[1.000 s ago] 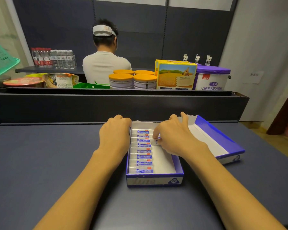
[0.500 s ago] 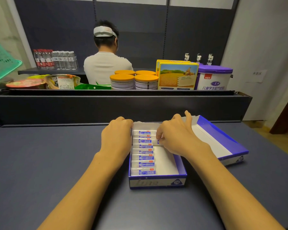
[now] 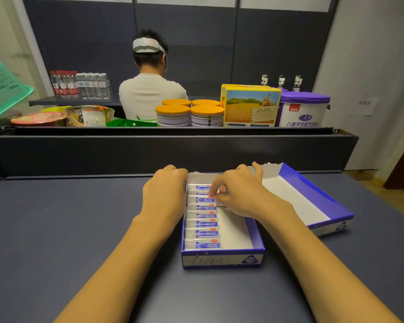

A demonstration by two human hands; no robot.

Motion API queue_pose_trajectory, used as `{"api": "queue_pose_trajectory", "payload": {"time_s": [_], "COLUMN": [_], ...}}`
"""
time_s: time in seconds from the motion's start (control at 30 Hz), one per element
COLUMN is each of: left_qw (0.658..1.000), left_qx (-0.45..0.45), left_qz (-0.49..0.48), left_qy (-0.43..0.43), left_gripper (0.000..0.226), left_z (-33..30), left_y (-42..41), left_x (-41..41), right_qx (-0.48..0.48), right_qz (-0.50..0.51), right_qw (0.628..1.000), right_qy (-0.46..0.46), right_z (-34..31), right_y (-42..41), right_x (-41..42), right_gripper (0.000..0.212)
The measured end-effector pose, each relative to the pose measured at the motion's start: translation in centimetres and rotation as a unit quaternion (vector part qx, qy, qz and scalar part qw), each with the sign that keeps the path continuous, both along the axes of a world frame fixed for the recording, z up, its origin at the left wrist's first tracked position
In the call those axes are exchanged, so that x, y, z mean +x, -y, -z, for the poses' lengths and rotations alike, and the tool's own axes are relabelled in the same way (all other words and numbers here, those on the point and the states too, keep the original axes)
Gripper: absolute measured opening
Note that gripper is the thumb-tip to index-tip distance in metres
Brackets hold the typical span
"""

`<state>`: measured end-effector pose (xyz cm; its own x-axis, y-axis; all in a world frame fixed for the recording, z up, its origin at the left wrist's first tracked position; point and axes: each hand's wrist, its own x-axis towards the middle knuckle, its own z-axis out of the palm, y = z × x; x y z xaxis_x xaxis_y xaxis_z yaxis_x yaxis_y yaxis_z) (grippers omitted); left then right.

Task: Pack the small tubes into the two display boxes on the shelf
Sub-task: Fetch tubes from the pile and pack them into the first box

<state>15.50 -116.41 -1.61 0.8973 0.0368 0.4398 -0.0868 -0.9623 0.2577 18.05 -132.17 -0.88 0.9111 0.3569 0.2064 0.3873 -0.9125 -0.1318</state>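
1. Looking past the work area first: a dark raised ledge (image 3: 173, 152) runs across right behind the boxes, and behind it sit four orange-lidded cans (image 3: 189, 115), a yellow carton (image 3: 251, 108) and a white tub with a purple lid (image 3: 303, 109).
2. Further left there are foil-topped bowls (image 3: 63, 116), a green bag (image 3: 131, 123) and the corner of a green basket (image 3: 3, 89). Packs of water bottles (image 3: 80, 85) stand on a far shelf, and another person (image 3: 151, 94) in a pale shirt sits with their back turned.
3. Both forearms reach in over the dark shelf top (image 3: 68, 229), and the hands cover the far end of the near box, so the back tubes are partly hidden.
4. The near box (image 3: 222, 259), blue outside and white inside, holds a row of small tubes (image 3: 202, 223) lying crosswise, stacked front to back along its left side. Its right side is bare white.
5. The second box (image 3: 312, 201) sits just beside it on the right, angled, touching near the back. I can't see any tubes in it.
6. The left hand (image 3: 165, 194) rests at the near box's back left corner, fingers curled over the wall.
7. The right hand (image 3: 239, 192) is over the back tubes, thumb and forefinger pinching the end of one tube (image 3: 203, 199) in the row.
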Motion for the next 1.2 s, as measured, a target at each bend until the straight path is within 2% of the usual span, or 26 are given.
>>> {"api": "queue_pose_trajectory", "payload": {"time_s": [0.57, 0.73, 0.83, 1.2], "left_qw": [1.0, 0.999, 0.998, 0.989], "left_qx": [0.009, 0.026, 0.047, 0.036], "left_qz": [-0.008, -0.016, -0.035, -0.145], "left_qy": [0.009, 0.016, 0.027, 0.022], "left_gripper": [0.026, 0.028, 0.024, 0.024], "left_z": [0.2, -0.3, -0.9, -1.1], "left_y": [-0.1, -0.1, -0.3, -5.2], "left_x": [-0.1, -0.2, -0.6, -8.5], "right_qx": [0.072, 0.121, 0.103, 0.084], "right_qz": [-0.008, -0.004, -0.005, -0.151], "right_qw": [0.997, 0.991, 0.987, 0.976], "right_qy": [-0.02, 0.056, 0.12, 0.131], "right_z": [0.9, -0.1, -1.3, -3.6], "right_y": [0.4, 0.8, 0.5, -6.7], "right_x": [0.3, -0.4, -1.0, -6.0], "right_gripper": [0.017, 0.019, 0.023, 0.028]}}
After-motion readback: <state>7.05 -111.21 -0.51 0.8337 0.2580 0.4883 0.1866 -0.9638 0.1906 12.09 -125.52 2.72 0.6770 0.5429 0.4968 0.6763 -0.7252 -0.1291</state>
